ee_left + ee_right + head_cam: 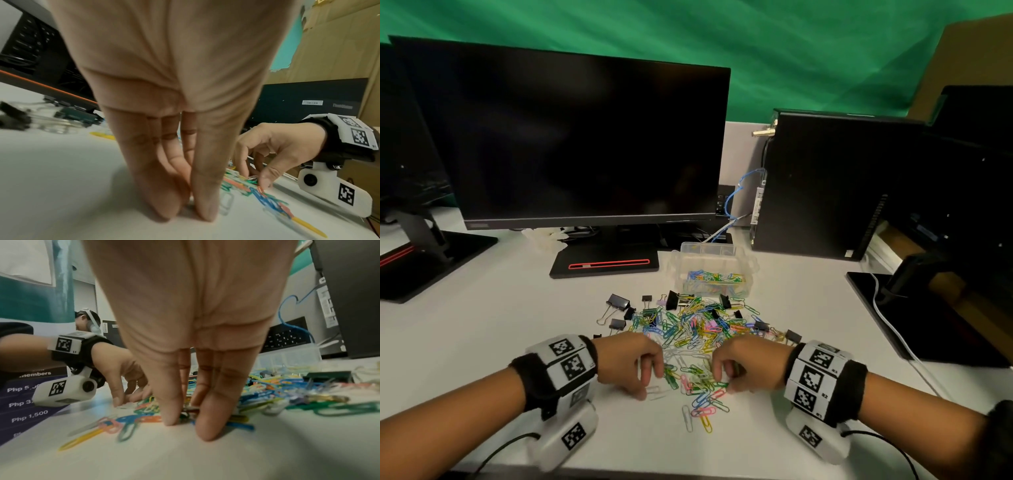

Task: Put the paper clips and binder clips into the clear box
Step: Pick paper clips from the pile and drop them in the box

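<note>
Reaching down with both hands, I work the near edge of the paper clips (690, 346) heaped on the white desk (482, 325). My left hand (625, 365) has fingers and thumb drawn together, tips on the desk at the heap's left side — whether a clip is caught between them I cannot tell. My right hand (748, 366) pinches a small bunch at the heap's right side. Black binder clips (618, 302) lie along the heap's far edge, and just beyond stands the clear box (710, 270), lidless, clips inside.
</note>
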The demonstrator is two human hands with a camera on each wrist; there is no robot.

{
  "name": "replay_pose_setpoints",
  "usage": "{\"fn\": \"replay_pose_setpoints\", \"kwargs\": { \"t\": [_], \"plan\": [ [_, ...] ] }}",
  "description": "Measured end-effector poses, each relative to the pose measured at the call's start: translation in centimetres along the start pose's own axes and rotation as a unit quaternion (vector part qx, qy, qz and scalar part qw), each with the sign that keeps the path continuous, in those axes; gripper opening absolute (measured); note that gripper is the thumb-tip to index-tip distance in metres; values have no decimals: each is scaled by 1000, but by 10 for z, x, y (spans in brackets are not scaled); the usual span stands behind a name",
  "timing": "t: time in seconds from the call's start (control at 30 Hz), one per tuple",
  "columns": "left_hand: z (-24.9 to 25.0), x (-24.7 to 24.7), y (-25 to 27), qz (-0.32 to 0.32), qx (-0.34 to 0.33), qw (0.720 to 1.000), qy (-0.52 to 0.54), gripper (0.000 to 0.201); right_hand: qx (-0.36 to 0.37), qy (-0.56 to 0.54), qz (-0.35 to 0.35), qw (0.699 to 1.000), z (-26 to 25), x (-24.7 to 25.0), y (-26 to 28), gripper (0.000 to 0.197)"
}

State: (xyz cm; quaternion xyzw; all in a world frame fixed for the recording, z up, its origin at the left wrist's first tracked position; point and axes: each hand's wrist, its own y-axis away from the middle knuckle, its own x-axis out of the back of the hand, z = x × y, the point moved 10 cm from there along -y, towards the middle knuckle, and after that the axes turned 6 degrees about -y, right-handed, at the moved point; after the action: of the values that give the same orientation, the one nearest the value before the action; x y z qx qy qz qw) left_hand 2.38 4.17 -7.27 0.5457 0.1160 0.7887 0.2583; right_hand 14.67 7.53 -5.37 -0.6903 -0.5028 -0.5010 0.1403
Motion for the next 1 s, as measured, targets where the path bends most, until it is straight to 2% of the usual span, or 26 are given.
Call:
{"fn": "replay_pose_setpoints", "kwargs": {
  "t": [0.07,0.17,0.27,0.33,0.43,0.57,0.73,0.8,0.87,0.93,1.0],
  "plan": [
    [10,3,-10,10,-15,1000,12,27,-4,-5,9,1000,-1,3,-6,18],
    [22,14,-15,59,1,997,-44,29,0,39,38,999,-7,9,-10,25],
    [30,20,-10,91,8,993,-74,64,5,41,48,998,-16,8,-2,46],
    [31,13,-6,69,15,993,-97,88,0,59,28,998,-20,0,0,55],
    [32,-1,-6,36,31,992,-120,103,-14,91,-19,996,-21,-13,-5,58],
    [42,-7,-14,28,33,989,-143,91,-31,37,-33,998,-15,-13,-18,41],
    [38,18,-24,91,51,986,-130,60,-37,24,35,998,-7,13,-25,27],
    [31,29,-22,114,64,984,-120,68,-45,34,82,995,0,25,-24,37],
    [25,32,-18,117,77,984,-111,90,-68,49,103,991,11,30,-22,60],
    [20,28,-15,101,87,983,-128,108,-94,54,85,991,21,27,-20,84],
    [16,21,-16,86,98,981,-145,115,-110,65,55,990,24,21,-20,93]
  ]
}}
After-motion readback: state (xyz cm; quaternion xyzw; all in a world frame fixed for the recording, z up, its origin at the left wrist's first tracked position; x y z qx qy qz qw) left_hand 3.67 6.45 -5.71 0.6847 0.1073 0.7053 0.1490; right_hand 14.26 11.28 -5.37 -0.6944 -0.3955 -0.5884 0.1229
